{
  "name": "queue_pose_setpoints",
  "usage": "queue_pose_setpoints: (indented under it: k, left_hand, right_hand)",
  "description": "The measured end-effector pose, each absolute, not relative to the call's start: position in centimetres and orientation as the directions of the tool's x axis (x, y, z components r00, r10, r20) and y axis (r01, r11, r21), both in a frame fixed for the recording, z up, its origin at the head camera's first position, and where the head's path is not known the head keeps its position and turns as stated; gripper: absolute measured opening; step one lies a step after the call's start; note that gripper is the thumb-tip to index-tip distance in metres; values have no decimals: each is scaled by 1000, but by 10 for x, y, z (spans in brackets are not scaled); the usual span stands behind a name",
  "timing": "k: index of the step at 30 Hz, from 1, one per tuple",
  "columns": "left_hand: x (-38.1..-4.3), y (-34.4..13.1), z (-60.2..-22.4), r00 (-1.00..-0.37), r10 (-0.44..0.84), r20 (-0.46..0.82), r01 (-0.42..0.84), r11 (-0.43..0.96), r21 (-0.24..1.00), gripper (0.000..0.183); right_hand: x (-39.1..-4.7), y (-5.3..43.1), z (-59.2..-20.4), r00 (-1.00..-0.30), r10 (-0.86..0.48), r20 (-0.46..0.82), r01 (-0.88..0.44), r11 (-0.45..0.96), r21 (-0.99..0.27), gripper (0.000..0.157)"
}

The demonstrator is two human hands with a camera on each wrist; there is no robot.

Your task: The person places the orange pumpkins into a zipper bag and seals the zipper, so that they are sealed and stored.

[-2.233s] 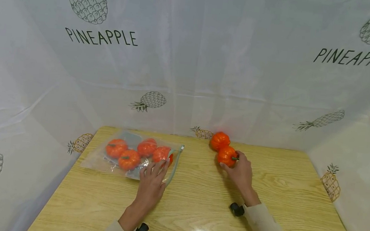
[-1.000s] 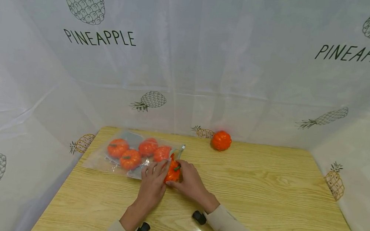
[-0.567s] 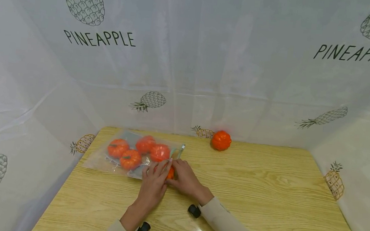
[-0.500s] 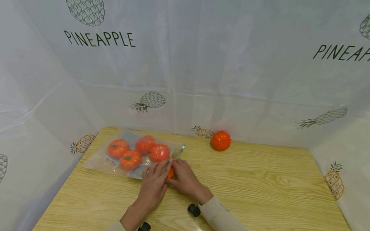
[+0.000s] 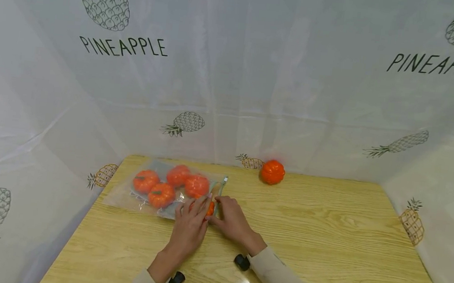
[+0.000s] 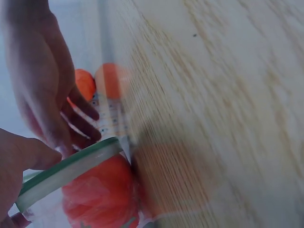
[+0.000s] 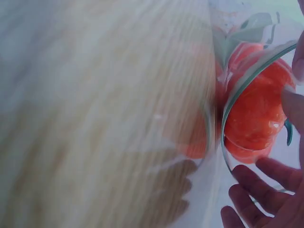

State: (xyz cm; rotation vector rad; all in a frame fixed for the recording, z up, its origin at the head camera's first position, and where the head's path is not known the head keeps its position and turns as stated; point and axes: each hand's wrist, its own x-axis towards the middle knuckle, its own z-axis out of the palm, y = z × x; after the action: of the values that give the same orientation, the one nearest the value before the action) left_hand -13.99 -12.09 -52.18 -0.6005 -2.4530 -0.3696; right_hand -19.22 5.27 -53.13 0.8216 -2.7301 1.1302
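On the table's left half lies a clear zip bag [image 5: 123,197] with a green-edged mouth, holding several small orange toy pumpkins [image 5: 161,195]. My left hand [image 5: 189,226] is over the bag's mouth and pinches its upper lip, holding it raised; in the left wrist view its thumb [image 6: 40,154] is against the green edge. Just inside the mouth sits another pumpkin [image 7: 259,111], mostly covered by my hands in the head view. My right hand [image 5: 236,220] is at the opening, its fingers spread and apart from that pumpkin in the right wrist view.
One loose pumpkin [image 5: 272,172] rests at the table's back edge, against the pineapple-print curtain [image 5: 317,100]. The curtain encloses the wooden table [image 5: 324,242] at the back and both sides. A slider [image 5: 225,179] sits at the mouth's far end.
My right hand gripped a pumpkin at the back, carried it left and put it into the bag's mouth, then loosened its fingers. Two bagged pumpkins shifted slightly. The left hand stayed in place.
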Motion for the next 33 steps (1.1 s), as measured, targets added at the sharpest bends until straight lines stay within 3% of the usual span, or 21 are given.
queue_pose_setpoints:
  k: [4,11,16,33]
  left_hand:
    - [-140,-121,-521,-731,338,593,489,865,110,79]
    - [-140,-120,-520,-725,342,598,485,870,91,73]
    - [-141,-120,-520,-722,339,602,492,865,103,73]
    - [-142,-120,-521,-715,352,603,496,865,83,76]
  right_hand:
    - [-195,52,-534,-843,-456,287,-529,598,-602,48]
    - [-198,41,-528,-805,-497,323,-588,604,-538,45]
    - [-196,42,-528,-824,-468,318,-565,646,-513,47]
    - [-195,37,-529,-794,-494,354,-608,663,-437,32]
